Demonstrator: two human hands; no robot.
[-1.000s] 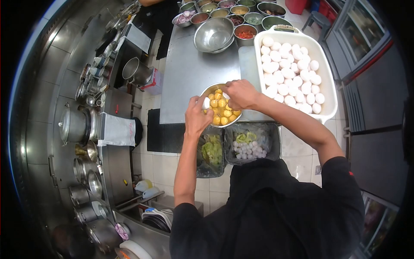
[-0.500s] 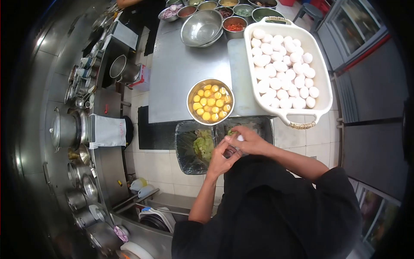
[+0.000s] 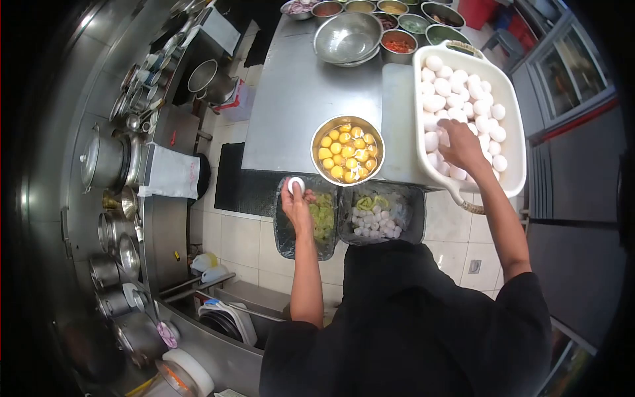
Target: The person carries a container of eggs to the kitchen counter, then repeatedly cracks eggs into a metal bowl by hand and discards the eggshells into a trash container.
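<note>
My left hand (image 3: 297, 206) is wrapped round a white egg (image 3: 296, 185) above the left waste bin (image 3: 281, 241), which has green leafy scraps in it. My right hand (image 3: 465, 147) reaches into the white basket (image 3: 517, 159) full of eggs. Its fingers and thumb close round an egg (image 3: 444, 137) near the left side, partly covered by the hand. Between the two hands, a steel bowl (image 3: 315, 162) of cracked eggs with whole yolks stands at the table's front edge. Eggshells (image 3: 377, 223) lie in the right waste bin (image 3: 418, 231).
The steel table (image 3: 281, 126) carries a large strainer (image 3: 347, 40) and several bowls of chopped ingredients, including a red one (image 3: 399, 45). A pale cutting board (image 3: 400, 106) lies beneath the basket. Pots (image 3: 99, 159) line the left counter; a fridge (image 3: 569, 59) stands right.
My hands, together over the bins before, have parted. The left moved left with an egg in it; the right went up into the egg basket. The eggshells in the right bin came into view.
</note>
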